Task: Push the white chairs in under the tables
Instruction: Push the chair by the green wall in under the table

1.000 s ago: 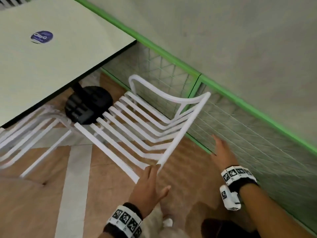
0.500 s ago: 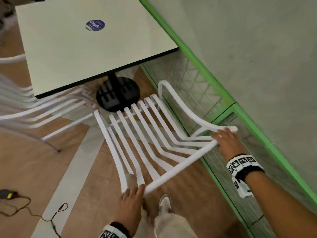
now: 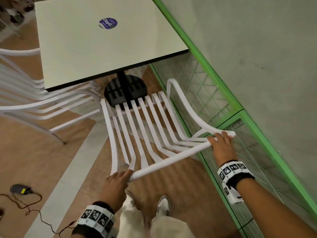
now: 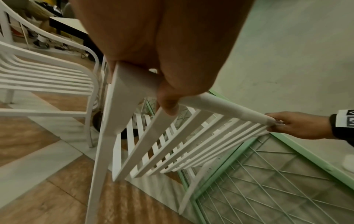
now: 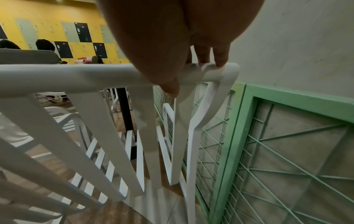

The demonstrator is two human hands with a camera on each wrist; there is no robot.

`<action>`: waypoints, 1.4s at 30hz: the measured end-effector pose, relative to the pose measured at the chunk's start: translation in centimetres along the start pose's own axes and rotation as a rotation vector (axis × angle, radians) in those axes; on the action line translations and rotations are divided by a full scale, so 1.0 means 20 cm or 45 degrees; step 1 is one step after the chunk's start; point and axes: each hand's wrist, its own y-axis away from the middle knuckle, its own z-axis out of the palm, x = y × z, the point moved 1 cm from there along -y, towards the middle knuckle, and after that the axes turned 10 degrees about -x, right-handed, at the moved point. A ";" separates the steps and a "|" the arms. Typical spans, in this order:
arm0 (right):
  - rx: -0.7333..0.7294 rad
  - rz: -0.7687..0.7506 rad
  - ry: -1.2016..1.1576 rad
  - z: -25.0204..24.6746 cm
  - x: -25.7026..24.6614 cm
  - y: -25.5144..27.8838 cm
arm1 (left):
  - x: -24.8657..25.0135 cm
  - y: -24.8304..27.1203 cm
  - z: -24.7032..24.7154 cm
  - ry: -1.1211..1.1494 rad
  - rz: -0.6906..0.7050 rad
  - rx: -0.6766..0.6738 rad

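White chair [image 3: 149, 133] at centre frame, seat front pointing toward the upper part of the frame at the worktop [image 3: 103, 45]; seat slats running from lower left to upper right, top rail [image 3: 171, 158] lying crosswise, its long axis slanting from lower centre up to the right edge. Left hand [image 3: 116, 184] at lower centre, grip closed around the left end of the rail, thumb curled under it in the left wrist view [image 4: 168, 97]. Right hand [image 3: 223, 146] at right of centre, grip closed over the opposite corner of the rail, fingers draped across the top and thumb below in the right wrist view [image 5: 203, 56]. Front edge of the seat just short of the near worktop edge and above the black pedestal base [image 3: 125, 91]; most of the seat not yet beneath the worktop. Green mesh partition [image 3: 214, 93] just beside the right armrest [image 3: 181, 102]; second white chair [image 3: 51, 102] at left, already tucked partly under. Step in hand, by judgement: pushing this chair in. Best done with even pressure from both ends of the rail, keeping it square to the worktop edge; straight travel along the slats, legs clear of the pedestal base, armrest clear of the partition, seat kept low enough to pass under the worktop edge.
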 end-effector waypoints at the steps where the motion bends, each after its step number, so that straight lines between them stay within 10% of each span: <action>1: 0.004 0.004 0.001 -0.01 -0.02 -0.01 | -0.01 -0.01 -0.02 -0.011 0.006 0.007; 42: 0.034 -0.100 0.048 -0.22 -0.13 -0.55 | -0.10 -0.43 -0.29 -0.012 -0.027 0.120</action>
